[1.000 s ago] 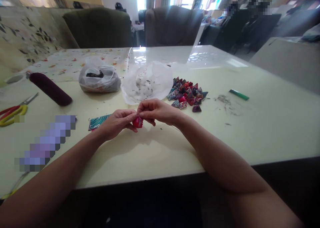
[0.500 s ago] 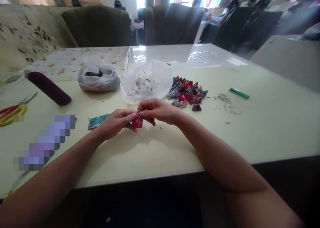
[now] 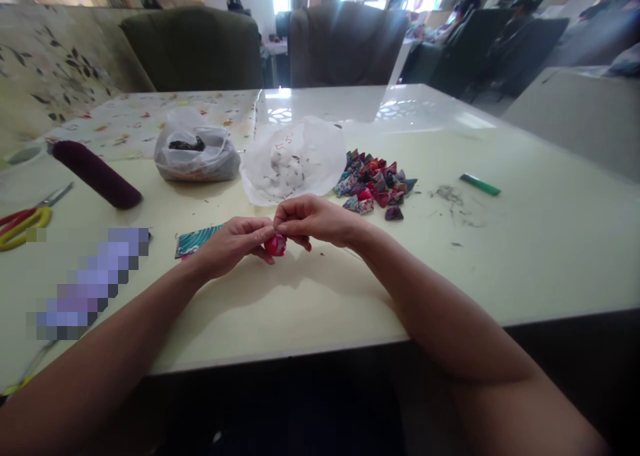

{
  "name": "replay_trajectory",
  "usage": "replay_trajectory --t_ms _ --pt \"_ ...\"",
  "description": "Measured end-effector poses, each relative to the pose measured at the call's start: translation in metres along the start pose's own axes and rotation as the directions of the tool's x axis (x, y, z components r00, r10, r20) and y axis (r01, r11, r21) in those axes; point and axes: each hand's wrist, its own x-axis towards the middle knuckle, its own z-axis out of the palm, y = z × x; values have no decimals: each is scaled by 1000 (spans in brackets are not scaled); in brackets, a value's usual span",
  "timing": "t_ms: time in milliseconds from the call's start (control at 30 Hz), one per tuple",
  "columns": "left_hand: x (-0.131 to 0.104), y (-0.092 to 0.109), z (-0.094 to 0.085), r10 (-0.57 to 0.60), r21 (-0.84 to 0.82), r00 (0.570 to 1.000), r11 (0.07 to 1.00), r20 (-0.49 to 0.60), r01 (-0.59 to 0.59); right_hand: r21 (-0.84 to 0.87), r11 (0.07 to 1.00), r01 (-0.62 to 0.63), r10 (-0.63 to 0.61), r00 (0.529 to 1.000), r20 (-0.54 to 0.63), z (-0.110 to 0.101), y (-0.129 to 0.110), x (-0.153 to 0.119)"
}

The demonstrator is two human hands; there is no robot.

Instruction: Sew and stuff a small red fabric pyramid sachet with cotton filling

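Observation:
Between my hands is a small red fabric pouch (image 3: 275,245) with a pale pattern, held just above the table. My left hand (image 3: 241,241) pinches it from the left, thumb on top and fingers beneath. At its upper edge, the thumb and forefinger of my right hand (image 3: 313,219) are pressed together; a needle or thread there is too small to make out. Partly behind my left hand lies a teal patterned piece of fabric (image 3: 197,241). Beyond my right hand sits a pile of small stuffed fabric triangles (image 3: 377,181) in many colours.
White stuffing lies on an open plastic bag (image 3: 255,176); a tied-looking bag (image 3: 200,166) stands left of it. Further left are a dark purple cylinder (image 3: 97,176), scissors (image 3: 30,226) and a blurred-out object (image 3: 95,279). A green-handled tool (image 3: 480,184) lies right, near thread scraps (image 3: 453,199).
Both hands keep nearly the same pinch on the red pouch. The whole view has shifted very slightly; nothing on the table has visibly moved.

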Motion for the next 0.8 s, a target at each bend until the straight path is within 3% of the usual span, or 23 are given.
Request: replay_trajectory --t_ms 300,800 --pt "0 1 1 -2 -46 999 999 -36 1 -63 996 56 -57 998 -12 2 -4 0" --pt "0 2 3 -10 -108 1000 994 -19 7 -32 995 95 -95 995 9 0 -1 2"
